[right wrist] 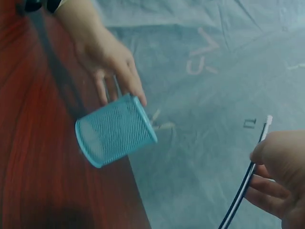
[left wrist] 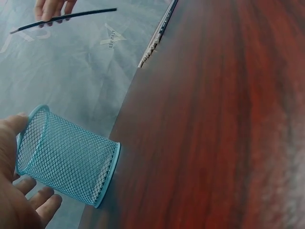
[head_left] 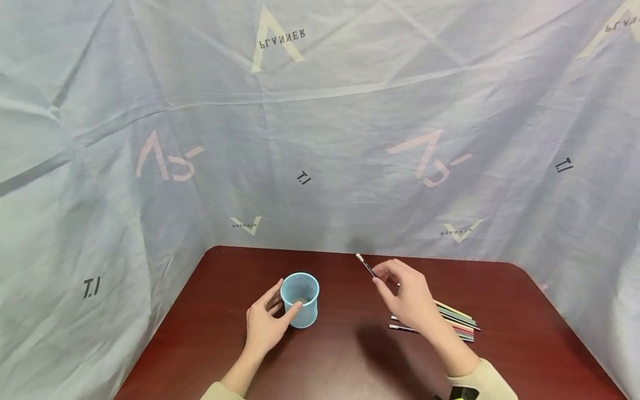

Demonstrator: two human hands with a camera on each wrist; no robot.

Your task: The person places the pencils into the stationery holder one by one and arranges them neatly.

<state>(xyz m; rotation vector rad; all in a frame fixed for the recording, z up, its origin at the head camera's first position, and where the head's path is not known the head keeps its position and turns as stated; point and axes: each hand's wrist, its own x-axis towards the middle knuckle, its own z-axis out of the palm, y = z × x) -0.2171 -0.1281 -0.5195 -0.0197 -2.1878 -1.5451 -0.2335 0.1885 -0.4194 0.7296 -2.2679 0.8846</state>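
A light-blue wire-mesh pencil cup (head_left: 306, 315) stands upright on the table, and my left hand (head_left: 264, 326) holds it from the left. In the left wrist view, the thumb touches the rim of the cup (left wrist: 69, 157) while the fingers curve along its side. To the right, my right hand (head_left: 407, 293) pinches a dark pencil (head_left: 367, 266) with a whitish end, raised above the table. The right wrist view shows this pencil (right wrist: 242, 191) slanting between thumb and fingers, apart from the cup (right wrist: 116, 131).
Several coloured pencils (head_left: 457, 319) lie in a loose bunch on the dark red wooden table (head_left: 340, 355), partly behind my right forearm. A grey printed cloth (head_left: 330, 139) hangs round the back and sides of the table.
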